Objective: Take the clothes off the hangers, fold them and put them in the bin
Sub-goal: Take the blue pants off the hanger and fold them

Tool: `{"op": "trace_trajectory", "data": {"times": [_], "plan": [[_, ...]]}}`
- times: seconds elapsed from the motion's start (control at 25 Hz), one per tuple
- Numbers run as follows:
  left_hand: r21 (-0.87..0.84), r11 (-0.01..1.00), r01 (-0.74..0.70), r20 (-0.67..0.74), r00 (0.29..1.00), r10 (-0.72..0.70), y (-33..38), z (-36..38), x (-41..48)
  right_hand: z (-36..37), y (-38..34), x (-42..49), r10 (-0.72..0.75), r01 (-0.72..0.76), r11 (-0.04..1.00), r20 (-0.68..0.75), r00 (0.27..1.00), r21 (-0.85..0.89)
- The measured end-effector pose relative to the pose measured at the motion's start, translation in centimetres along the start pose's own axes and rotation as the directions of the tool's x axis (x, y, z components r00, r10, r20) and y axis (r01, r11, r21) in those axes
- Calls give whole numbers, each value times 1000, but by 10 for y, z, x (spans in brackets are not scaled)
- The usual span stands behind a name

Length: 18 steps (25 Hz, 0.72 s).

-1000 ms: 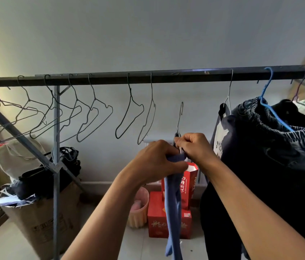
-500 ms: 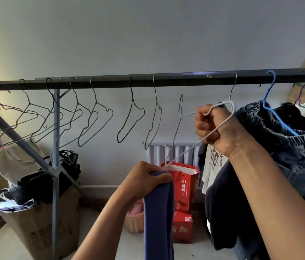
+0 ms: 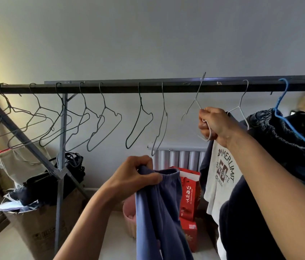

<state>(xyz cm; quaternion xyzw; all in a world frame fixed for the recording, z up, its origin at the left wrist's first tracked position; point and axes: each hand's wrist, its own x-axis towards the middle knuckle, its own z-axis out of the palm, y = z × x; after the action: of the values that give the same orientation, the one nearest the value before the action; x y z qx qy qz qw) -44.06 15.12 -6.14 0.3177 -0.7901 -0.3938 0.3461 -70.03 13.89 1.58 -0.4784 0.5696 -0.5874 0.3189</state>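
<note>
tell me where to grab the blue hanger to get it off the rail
Probably the bare neck of the blue hanger just below its hook, coming from the left: that stretch is exposed, while the dark pants bunch around its arms and more clothes crowd its right.

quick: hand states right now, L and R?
Left hand: closed, holding the blue garment.
Right hand: closed, holding the white wire hanger, whose hook is up at the rail.
</note>
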Motion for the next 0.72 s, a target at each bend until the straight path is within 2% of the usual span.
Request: {"op": "trace_trajectory", "data": {"times": [0.12, 0.2, 0.28, 0.32, 0.36, 0.44, 0.48, 0.52, 0.56, 0.6, 0.64, 0.72], "plan": [[-135, 986, -96, 17, 995, 99, 5, -16, -1, 3, 11, -6, 35, -39, 995, -43, 998, -93], [-205, 967, -153, 38, 986, 164, 7, -27, 0, 3, 13, -12, -14, -43, 942, -166, 986, -332], [-225, 957, -182, 47, 979, 198, 10, -37, -1, 5, 18, -20, -127, -76, 787, -281, 951, -613], [-221, 957, -188, 45, 978, 203, 11, -41, -2, 11, 22, -28, -231, -63, 700, -310, 922, -711], [-210, 959, -193, 43, 978, 206, 12, -44, -2, 19, 25, -38, -381, 16, 632, -293, 877, -775], [-174, 964, -203, 44, 976, 213, 12, -52, -5, 43, 28, -64, -653, 336, 555, -149, 742, -761], [-157, 966, -206, 47, 975, 216, 12, -54, -7, 55, 27, -77, -693, 493, 570, -61, 719, -658], [-144, 968, -204, 47, 976, 213, 12, -58, -10, 67, 28, -91, -661, 593, 625, 59, 748, -507], [-129, 972, -198, 40, 978, 204, 12, -61, -12, 79, 30, -103, -577, 605, 697, 198, 792, -385], [-113, 975, -191, 27, 980, 195, 11, -64, -15, 90, 36, -112, -474, 572, 749, 333, 815, -335], [-99, 978, -185, 12, 982, 187, 10, -70, -19, 100, 43, -119, -383, 546, 757, 434, 816, -359], [-78, 982, -173, -6, 985, 173, 9, -84, -29, 111, 62, -121, -312, 563, 682, 511, 801, -466]]}}
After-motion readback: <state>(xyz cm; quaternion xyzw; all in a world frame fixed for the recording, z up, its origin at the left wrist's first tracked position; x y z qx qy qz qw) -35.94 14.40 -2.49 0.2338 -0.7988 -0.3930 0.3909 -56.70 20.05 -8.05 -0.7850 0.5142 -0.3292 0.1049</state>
